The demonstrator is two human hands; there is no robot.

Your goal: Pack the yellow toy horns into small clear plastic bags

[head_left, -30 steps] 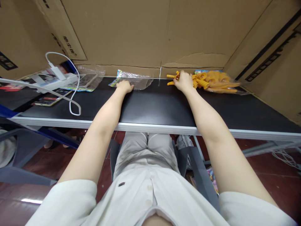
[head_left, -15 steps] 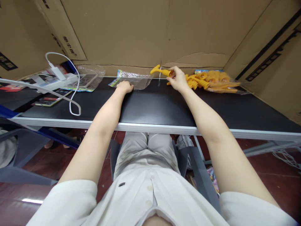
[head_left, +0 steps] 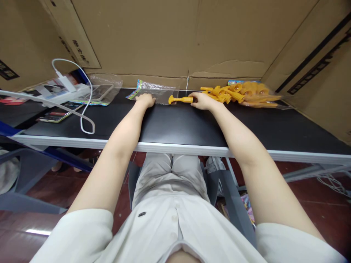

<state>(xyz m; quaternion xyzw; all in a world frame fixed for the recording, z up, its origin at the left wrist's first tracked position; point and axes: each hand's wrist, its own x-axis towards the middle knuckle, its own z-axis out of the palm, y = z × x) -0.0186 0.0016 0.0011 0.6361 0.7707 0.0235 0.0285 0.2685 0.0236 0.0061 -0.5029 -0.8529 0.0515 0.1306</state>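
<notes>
My right hand (head_left: pixel 201 100) holds one end of a long yellow plastic toy piece (head_left: pixel 179 99), which lies level on the black table (head_left: pixel 178 124) with its wide end at the mouth of a clear plastic bag (head_left: pixel 161 95). My left hand (head_left: pixel 145 100) rests closed on the left part of that bag, pinning it to the table. Behind my right hand lies a heap of several more yellow pieces (head_left: pixel 241 94) on clear wrapping.
At the far left are a white power strip (head_left: pixel 67 91) with a white charger cable (head_left: pixel 85 120), a phone (head_left: pixel 56 116) and another clear bag (head_left: pixel 105 89). Cardboard walls (head_left: pixel 175 36) close the back and right. Grey chairs stand on the red floor below.
My right hand took one yellow piece from the heap, lifted it, carried it left and set it down at the bag's mouth. My left hand stayed on the bag.
</notes>
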